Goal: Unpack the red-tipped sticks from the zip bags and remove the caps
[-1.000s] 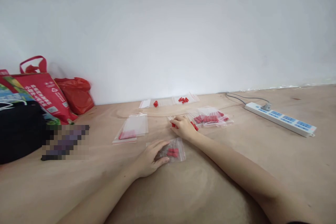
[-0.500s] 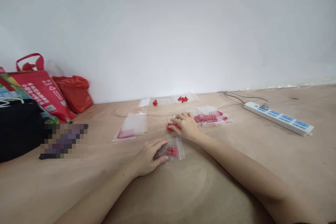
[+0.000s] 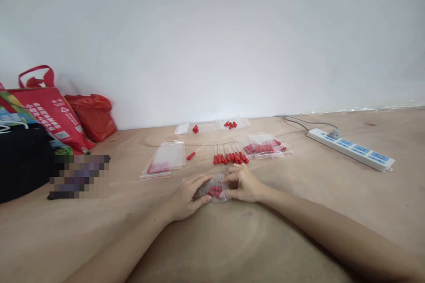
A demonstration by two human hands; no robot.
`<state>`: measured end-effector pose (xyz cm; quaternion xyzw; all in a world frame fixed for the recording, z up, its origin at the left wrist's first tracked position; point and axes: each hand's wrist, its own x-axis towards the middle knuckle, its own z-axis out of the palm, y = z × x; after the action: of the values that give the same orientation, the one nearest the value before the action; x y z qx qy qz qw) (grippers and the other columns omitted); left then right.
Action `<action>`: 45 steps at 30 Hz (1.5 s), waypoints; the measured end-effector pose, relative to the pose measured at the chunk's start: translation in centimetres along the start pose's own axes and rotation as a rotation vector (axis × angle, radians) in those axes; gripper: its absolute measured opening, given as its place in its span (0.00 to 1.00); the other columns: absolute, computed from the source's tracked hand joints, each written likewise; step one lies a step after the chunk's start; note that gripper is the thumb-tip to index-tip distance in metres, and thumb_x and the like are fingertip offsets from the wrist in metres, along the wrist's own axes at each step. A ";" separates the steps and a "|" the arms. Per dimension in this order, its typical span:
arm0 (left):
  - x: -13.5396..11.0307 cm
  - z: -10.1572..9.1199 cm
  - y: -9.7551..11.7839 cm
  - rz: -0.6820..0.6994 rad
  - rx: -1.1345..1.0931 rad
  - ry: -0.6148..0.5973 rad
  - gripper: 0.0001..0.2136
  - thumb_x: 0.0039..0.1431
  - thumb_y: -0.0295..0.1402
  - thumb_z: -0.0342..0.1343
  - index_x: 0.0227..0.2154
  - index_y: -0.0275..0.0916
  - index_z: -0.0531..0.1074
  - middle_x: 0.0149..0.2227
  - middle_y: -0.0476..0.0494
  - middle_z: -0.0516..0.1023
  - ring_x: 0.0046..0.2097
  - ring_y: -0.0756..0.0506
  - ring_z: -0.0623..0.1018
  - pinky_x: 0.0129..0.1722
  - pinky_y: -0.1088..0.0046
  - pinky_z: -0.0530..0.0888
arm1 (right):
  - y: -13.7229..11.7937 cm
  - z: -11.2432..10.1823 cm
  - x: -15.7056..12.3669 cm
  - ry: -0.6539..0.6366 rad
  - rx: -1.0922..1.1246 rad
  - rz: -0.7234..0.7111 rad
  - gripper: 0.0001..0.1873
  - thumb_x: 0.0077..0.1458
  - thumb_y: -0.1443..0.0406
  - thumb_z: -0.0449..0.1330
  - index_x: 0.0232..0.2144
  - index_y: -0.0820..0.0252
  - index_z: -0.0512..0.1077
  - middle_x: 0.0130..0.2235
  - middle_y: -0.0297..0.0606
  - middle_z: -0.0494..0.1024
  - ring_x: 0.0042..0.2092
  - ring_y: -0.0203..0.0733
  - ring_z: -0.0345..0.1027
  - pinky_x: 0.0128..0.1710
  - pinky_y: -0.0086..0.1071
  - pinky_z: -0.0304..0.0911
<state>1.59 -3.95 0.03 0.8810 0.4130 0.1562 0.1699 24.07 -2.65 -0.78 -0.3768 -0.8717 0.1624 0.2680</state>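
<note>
A small clear zip bag [image 3: 217,180] lies on the table in front of me, with a few red-tipped pieces [image 3: 215,191] inside. My left hand [image 3: 186,200] grips its left end, thumb along the near side and fingers over the far side. At the right end, my right hand [image 3: 246,185] has thumb and fingers on the bag's edge; the exact pinch is partly hidden. Just beyond the hands lies a row of thin sticks with red ends [image 3: 229,158], red ends towards me. One similar stick [image 3: 191,155] lies apart to the left.
Flat clear bags [image 3: 169,155] lie to the left, and filled bags of red-ended sticks [image 3: 264,147] to the right. More red-ended sticks [image 3: 230,124] lie by the wall. A power strip [image 3: 352,148] is at right; red shopping bags [image 3: 63,117] stand at left.
My right hand has moved from the row of sticks back towards me to the bag's right end. The row and the single stick are now uncovered. My left hand stays on the bag.
</note>
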 end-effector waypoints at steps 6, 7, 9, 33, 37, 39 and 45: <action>0.0 0.3 -0.3 -0.005 0.002 0.006 0.22 0.55 0.39 0.49 0.53 0.41 0.58 0.54 0.41 0.64 0.54 0.42 0.65 0.53 0.62 0.63 | -0.8 0.5 0.5 -0.044 -0.057 -0.009 0.18 0.39 0.50 0.63 0.27 0.57 0.73 0.28 0.32 0.69 0.34 0.37 0.59 0.36 0.32 0.47; 0.0 0.3 -0.3 -0.007 0.001 0.004 0.22 0.55 0.39 0.49 0.53 0.41 0.58 0.54 0.41 0.64 0.54 0.42 0.65 0.53 0.62 0.63 | -0.9 0.5 0.5 -0.046 -0.067 -0.016 0.16 0.39 0.51 0.63 0.25 0.58 0.72 0.28 0.32 0.69 0.34 0.37 0.59 0.36 0.32 0.47; 0.1 0.3 -0.3 -0.008 -0.004 0.003 0.23 0.55 0.39 0.49 0.53 0.41 0.57 0.54 0.41 0.64 0.54 0.42 0.65 0.52 0.62 0.63 | -1.0 0.5 0.5 -0.026 -0.090 -0.005 0.13 0.41 0.56 0.63 0.21 0.60 0.70 0.28 0.32 0.68 0.34 0.36 0.58 0.36 0.32 0.47; 0.0 0.0 -0.1 -0.024 -0.002 -0.024 0.23 0.55 0.42 0.49 0.53 0.40 0.57 0.55 0.40 0.63 0.56 0.42 0.63 0.54 0.61 0.61 | -0.3 -0.5 0.0 0.036 0.020 0.112 0.10 0.43 0.60 0.61 0.28 0.59 0.70 0.29 0.33 0.72 0.33 0.37 0.62 0.36 0.31 0.52; 0.0 0.0 0.1 -0.040 0.006 -0.041 0.24 0.55 0.42 0.48 0.53 0.40 0.57 0.55 0.40 0.62 0.56 0.42 0.63 0.54 0.61 0.61 | 0.1 -0.3 0.0 -0.048 -0.038 0.030 0.22 0.35 0.50 0.64 0.28 0.59 0.72 0.31 0.35 0.71 0.35 0.39 0.62 0.36 0.31 0.53; 0.1 -0.1 0.2 -0.043 0.006 -0.044 0.24 0.55 0.42 0.48 0.53 0.40 0.58 0.56 0.40 0.62 0.56 0.42 0.62 0.54 0.61 0.61 | 0.0 -0.1 0.1 -0.053 -0.044 0.066 0.18 0.37 0.53 0.64 0.24 0.61 0.70 0.27 0.34 0.70 0.32 0.37 0.62 0.33 0.29 0.53; 0.0 -0.1 0.1 -0.054 -0.017 -0.040 0.23 0.55 0.42 0.49 0.53 0.41 0.58 0.55 0.41 0.62 0.56 0.41 0.62 0.54 0.59 0.60 | 0.2 -0.5 0.0 -0.005 0.096 0.167 0.04 0.39 0.69 0.59 0.22 0.62 0.66 0.22 0.29 0.69 0.25 0.31 0.60 0.26 0.25 0.54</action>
<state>1.67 -4.01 0.18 0.8711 0.4316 0.1375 0.1897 24.46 -2.48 -0.43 -0.4345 -0.8292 0.2265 0.2692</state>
